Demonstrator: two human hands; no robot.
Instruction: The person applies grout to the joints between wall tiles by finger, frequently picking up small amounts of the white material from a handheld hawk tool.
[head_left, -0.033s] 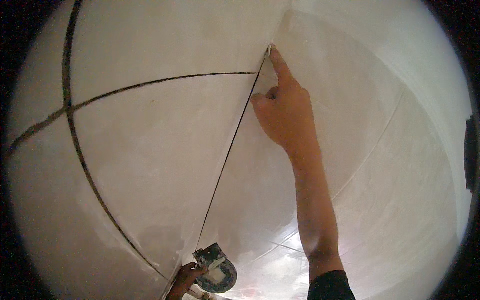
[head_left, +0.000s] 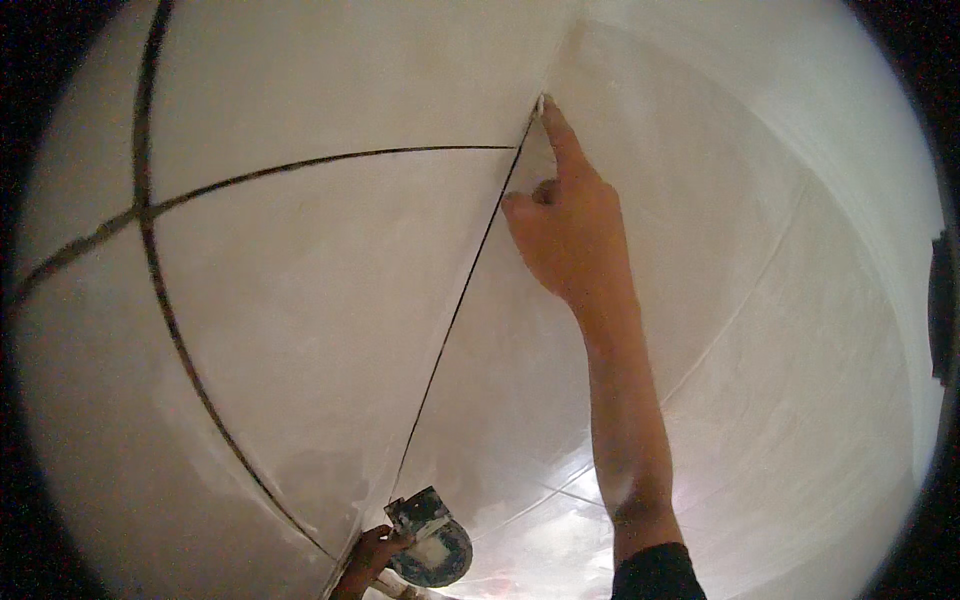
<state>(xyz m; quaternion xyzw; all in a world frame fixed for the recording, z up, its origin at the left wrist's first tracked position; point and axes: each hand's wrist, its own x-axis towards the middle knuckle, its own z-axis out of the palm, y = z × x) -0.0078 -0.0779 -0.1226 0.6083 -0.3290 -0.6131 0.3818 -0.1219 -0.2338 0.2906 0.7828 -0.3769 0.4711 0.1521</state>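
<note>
My right hand [head_left: 570, 230] reaches up across pale tiles with its index finger stretched out and its other fingers curled in. A dab of white paste [head_left: 541, 104] sits at that fingertip, which touches the upper end of a thin dark joint line [head_left: 455, 318]. Below, at the bottom edge, my left hand [head_left: 373, 560] grips the side of a dark, round-ended container [head_left: 452, 568]. Whitish paste [head_left: 430, 550] is smeared inside the container. The far side of the left hand's grip is hidden.
Wider dark joints cross at the left [head_left: 143, 212], and one thin branch [head_left: 350, 158] runs over to the long joint. Pale tiles [head_left: 740, 300] with light joints spread to the right. A bright glare [head_left: 575, 520] lies beside my right forearm. A dark object [head_left: 940, 305] stands at the right rim.
The right fingertip sits slightly lower in the picture, and the joint lines at the left have shifted a little to the right. Both hands keep the same pose.
</note>
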